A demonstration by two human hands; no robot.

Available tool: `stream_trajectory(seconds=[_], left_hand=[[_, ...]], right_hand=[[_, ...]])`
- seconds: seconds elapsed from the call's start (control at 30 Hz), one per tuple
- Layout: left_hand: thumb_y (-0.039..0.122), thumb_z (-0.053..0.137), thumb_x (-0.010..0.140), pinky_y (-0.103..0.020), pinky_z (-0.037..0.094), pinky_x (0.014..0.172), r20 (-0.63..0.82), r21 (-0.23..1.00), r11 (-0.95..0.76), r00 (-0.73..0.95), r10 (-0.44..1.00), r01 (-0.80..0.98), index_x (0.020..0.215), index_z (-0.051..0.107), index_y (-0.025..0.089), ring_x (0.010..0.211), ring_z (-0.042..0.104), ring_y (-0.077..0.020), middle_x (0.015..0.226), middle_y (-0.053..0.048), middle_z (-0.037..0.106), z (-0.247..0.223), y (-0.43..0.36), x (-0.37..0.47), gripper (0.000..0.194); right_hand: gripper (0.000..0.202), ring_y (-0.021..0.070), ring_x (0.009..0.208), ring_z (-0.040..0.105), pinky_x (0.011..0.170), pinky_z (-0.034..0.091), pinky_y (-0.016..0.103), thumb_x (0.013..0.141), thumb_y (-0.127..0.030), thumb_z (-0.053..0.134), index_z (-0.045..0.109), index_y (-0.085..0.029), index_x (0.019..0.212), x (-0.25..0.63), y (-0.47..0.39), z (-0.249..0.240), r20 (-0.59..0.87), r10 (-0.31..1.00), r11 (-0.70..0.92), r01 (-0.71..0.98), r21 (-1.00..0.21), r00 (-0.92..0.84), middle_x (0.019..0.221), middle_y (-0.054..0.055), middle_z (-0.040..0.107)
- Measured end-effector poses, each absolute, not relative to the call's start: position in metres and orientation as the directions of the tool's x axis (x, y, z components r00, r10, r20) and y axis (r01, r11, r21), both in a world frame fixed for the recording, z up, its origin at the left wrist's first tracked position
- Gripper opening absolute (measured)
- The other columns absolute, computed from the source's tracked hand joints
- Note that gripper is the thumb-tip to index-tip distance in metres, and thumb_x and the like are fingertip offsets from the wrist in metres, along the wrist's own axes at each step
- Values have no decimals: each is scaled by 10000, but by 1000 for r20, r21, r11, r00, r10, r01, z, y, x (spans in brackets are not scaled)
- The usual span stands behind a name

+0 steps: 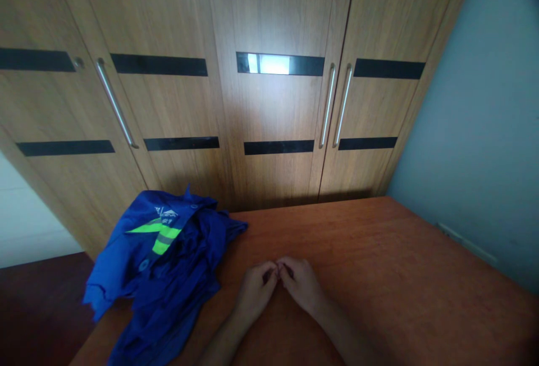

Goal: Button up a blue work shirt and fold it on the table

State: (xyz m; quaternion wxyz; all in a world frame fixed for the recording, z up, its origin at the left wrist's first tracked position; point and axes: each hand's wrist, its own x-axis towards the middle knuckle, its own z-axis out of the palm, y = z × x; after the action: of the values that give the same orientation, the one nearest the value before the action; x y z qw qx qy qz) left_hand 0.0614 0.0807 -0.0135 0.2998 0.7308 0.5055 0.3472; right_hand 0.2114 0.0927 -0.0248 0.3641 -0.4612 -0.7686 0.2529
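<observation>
While my left hand (255, 289) and right hand (300, 283) rest loosely curled and empty, fingertips touching, on the reddish-brown wooden worktop (379, 265), the crumpled blue work shirt with green stripes (164, 259) lies just left; I'd grip its collar edge.

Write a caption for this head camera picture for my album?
Left hand and right hand meet fingertip to fingertip on a wooden table beside a crumpled blue shirt.

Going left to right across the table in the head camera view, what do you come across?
Crumpled blue garment with neon-green stripes → left hand → right hand, fingertips meeting → bare stretch of reddish-brown wooden table → grey-blue wall.
</observation>
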Motion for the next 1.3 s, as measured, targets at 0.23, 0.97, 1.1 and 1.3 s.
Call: stream_trajectory(seconds=[0.23, 0.97, 1.1, 1.3], left_hand=[[196, 428, 827, -236, 401, 677, 203, 787, -306, 243, 948, 536, 729, 614, 188, 720, 593, -154, 734, -6, 642, -13, 80, 61, 211], [230, 414, 846, -237, 408, 675, 202, 763, -311, 248, 948, 567, 743, 625, 194, 737, 604, -160, 754, -18, 662, -12, 79, 61, 238], [217, 417, 842, -230, 409, 680, 201, 762, -314, 254, 946, 566, 742, 623, 194, 736, 608, -155, 752, -15, 664, -12, 79, 61, 230], [196, 425, 816, -236, 410, 675, 199, 753, -309, 247, 948, 581, 719, 609, 193, 722, 598, -159, 735, -17, 653, -10, 79, 62, 208]], right_hand=[[249, 116, 663, 606, 619, 392, 196, 867, -134, 417, 647, -208, 807, 211, 93, -24, 323, 894, 445, 529, -723, -310, 730, 0, 667], [240, 118, 679, 613, 627, 389, 197, 864, -136, 423, 645, -213, 816, 211, 96, -30, 336, 888, 458, 531, -713, -315, 742, 3, 670], [239, 114, 648, 601, 606, 379, 196, 869, -146, 420, 631, -211, 780, 211, 95, -29, 337, 888, 458, 541, -705, -313, 705, -4, 652], [237, 114, 654, 603, 618, 390, 193, 864, -138, 422, 635, -210, 786, 211, 95, -29, 323, 894, 447, 561, -697, -310, 714, -3, 657]])
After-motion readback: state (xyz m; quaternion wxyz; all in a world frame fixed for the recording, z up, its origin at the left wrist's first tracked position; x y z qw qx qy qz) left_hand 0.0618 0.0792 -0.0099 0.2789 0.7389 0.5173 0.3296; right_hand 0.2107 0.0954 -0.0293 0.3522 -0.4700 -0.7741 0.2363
